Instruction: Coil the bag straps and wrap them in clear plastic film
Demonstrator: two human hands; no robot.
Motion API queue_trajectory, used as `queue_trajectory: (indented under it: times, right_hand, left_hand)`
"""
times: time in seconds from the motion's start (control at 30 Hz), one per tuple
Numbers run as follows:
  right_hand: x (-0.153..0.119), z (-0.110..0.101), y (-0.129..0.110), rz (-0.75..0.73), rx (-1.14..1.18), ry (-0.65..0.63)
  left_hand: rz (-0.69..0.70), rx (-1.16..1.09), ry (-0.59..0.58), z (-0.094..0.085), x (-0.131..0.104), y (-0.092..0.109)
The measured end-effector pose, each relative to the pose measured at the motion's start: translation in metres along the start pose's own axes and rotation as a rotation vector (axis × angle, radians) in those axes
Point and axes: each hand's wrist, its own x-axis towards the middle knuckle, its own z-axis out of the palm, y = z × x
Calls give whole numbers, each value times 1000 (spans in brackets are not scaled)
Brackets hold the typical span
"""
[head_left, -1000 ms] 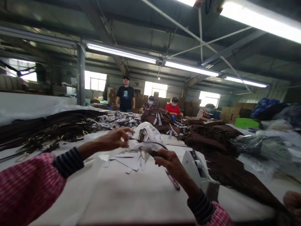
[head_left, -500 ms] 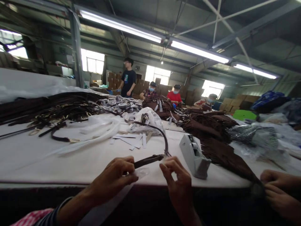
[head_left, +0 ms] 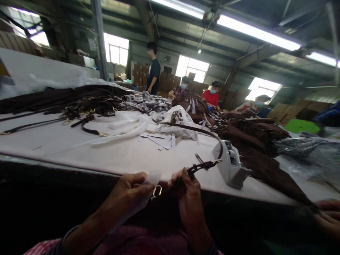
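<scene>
My right hand [head_left: 190,194] is closed around a dark brown leather strap [head_left: 202,166], whose far part arcs over the table to the plastic bag. A gold metal clasp [head_left: 157,192] hangs at the strap's near end, between my hands. My left hand [head_left: 132,189] pinches a translucent white plastic piece [head_left: 154,177] beside the clasp. Both hands are at the table's front edge. Just beyond the strap, a small pointed metal tool [head_left: 198,158] lies partly hidden. To the right of it stands a grey tape dispenser [head_left: 232,170].
Paper strips [head_left: 166,142] and a clear plastic bag [head_left: 176,117] lie on the white table [head_left: 111,156]. Dark straps [head_left: 92,102] are heaped at left, brown material [head_left: 255,141] at right. Another person's hand [head_left: 329,216] is at the right edge. Several people are beyond the table.
My right hand has taken hold of the strap, and my left hand has let it go, keeping the plastic piece. The clasp now shows between them. The view has shifted.
</scene>
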Motion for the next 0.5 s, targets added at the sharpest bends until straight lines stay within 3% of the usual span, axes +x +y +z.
queue_trajectory:
  times: [0.13, 0.3, 0.5]
  right_hand:
    - [-2, -7, 1, 17, -104, -48]
    - [-10, -4, 8, 83, -290, -205]
    - [-13, 3, -1, 102, -301, -70]
  left_hand:
    - [-30, -162, 39, 8, 4, 0]
    - [-23, -175, -78, 17, 12, -7]
    - [-19, 33, -148, 13, 17, -9]
